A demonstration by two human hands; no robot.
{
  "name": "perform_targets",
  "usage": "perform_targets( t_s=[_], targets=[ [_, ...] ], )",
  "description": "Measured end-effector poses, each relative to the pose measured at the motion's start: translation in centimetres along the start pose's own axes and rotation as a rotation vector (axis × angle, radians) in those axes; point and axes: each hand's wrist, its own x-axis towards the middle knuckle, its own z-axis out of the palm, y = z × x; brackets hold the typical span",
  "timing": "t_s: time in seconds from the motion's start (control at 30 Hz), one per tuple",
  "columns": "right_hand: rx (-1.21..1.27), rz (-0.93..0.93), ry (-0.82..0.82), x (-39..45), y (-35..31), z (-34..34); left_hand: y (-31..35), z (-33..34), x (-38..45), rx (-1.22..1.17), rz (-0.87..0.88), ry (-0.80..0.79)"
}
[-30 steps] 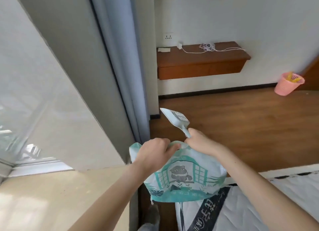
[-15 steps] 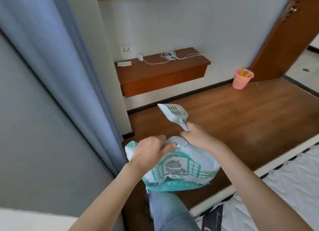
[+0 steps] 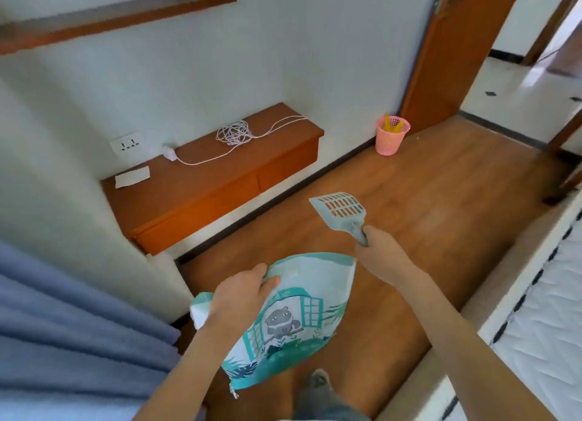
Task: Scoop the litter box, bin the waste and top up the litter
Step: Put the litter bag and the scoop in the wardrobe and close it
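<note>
My left hand (image 3: 244, 296) grips the top edge of the litter bag (image 3: 293, 320), fingers curled over it. My right hand (image 3: 382, 254), just right of the bag, is closed around the scoop (image 3: 341, 211) handle. Pink bin (image 3: 391, 135) stands well beyond the bag.

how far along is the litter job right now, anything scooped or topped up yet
Nothing looks done yet: no litter box is in view, and the scoop shows bare slots with no waste in it. In hand: the right hand grips the scoop's handle and the left hand holds the litter bag by its top edge. Scooping, binning and topping up are all left. A pink bin stands by the door.
</note>
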Motion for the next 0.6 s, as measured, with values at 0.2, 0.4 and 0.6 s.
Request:
perform_targets(
  t_s=[0.2,0.4,0.6],
  targets=[
    [0.191,0.218,0.166,5.9,4.7,-3.5,2.3,0.0,12.7,0.081,0.045,0.061],
    [0.267,0.398,0.309,13.0,8.2,-5.6,6.2,0.4,25.9,0.026,0.186,0.069],
    [0.376,0.533,0.446,22.7,11.3,-9.9,12.0,1.6,40.5,-0.110,0.350,0.072]
  ],
)
